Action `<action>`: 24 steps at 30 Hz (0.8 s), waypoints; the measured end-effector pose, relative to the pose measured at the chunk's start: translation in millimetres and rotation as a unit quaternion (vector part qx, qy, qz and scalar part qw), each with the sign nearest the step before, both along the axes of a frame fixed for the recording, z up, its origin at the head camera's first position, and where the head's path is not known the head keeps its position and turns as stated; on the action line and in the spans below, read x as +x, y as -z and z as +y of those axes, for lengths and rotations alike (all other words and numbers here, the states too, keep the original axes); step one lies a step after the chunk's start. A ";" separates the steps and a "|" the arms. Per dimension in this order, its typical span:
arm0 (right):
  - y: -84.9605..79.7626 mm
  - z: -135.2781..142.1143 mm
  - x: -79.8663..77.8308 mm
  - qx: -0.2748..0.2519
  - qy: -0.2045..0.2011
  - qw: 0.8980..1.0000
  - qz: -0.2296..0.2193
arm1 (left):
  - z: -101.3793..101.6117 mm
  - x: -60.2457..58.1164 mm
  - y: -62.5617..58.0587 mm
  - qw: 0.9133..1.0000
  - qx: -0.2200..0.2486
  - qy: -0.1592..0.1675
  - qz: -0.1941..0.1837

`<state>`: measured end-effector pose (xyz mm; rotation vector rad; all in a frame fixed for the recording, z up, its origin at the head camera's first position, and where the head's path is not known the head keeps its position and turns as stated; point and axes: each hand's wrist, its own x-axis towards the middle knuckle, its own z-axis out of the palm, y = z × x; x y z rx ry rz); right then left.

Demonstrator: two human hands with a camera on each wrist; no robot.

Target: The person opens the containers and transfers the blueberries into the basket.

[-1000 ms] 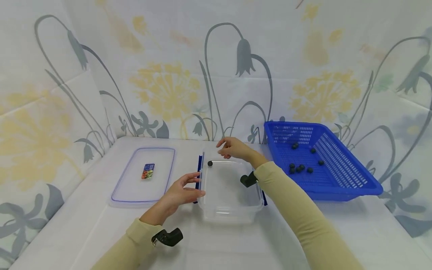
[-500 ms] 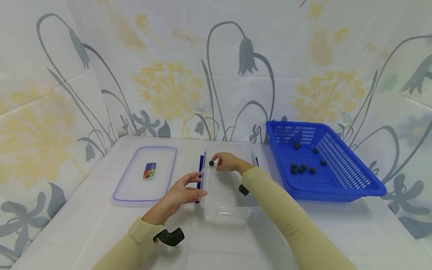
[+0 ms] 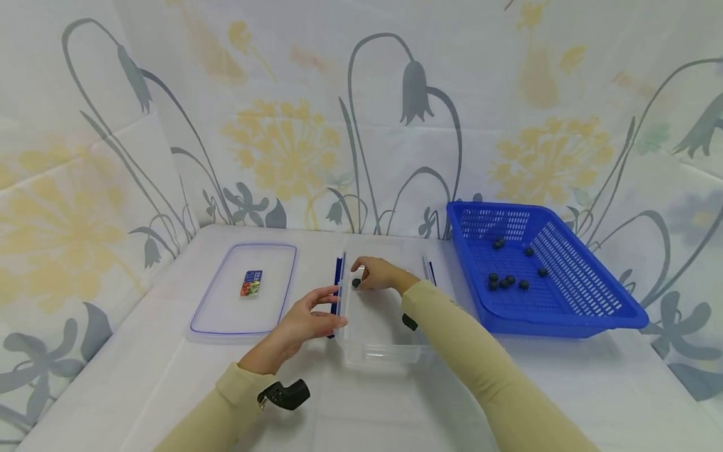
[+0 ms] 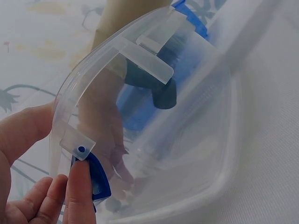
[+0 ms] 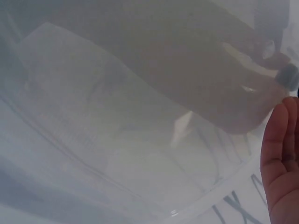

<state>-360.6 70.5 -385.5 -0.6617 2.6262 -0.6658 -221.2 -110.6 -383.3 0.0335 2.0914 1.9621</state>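
A clear plastic box (image 3: pixel 390 353) with blue side latches stands in front of me. My left hand (image 3: pixel 307 319) touches its left side; fingers lie at the blue latch (image 4: pixel 99 179) and the thumb at the rim. Over the far left part of the box is my right hand (image 3: pixel 380 274). Its thumb and index finger pinch a small dark ball (image 3: pixel 356 283), blueberry-like in look, low against the bottom. In the right wrist view, the bottom reflects the hand and ball; the right fingers (image 5: pixel 275 135) show at the right edge.
To the right stands a blue perforated basket (image 3: pixel 565 323) holding several dark balls (image 3: pixel 510 280). A clear lid (image 3: pixel 226 314) with a blue-violet edge and a colourful label (image 3: pixel 251 283) lies to the left. Flowered cloth (image 3: pixel 384 125) hangs behind the white table.
My right hand has come down from above the box to the dark ball at its far left corner. The ball has shifted slightly toward me. The left hand has stayed on the box's side.
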 end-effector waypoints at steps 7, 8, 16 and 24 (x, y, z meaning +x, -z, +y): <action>-3.7 0.4 1.8 0.004 -0.025 1.000 -0.009 | -0.2 -0.4 -0.3 1.000 -0.004 -0.004 -0.001; -5.2 0.7 2.0 -0.006 -0.023 1.000 -0.011 | 0.0 -0.3 0.1 1.000 -0.004 -0.003 -0.001; -32.6 17.5 1.7 -0.128 -0.004 0.991 -0.028 | 4.1 1.8 -0.1 1.000 -0.022 -0.001 -0.002; -76.3 50.9 2.4 -0.208 0.013 0.978 -0.025 | 1.9 2.1 -1.5 1.000 -0.023 -0.008 0.006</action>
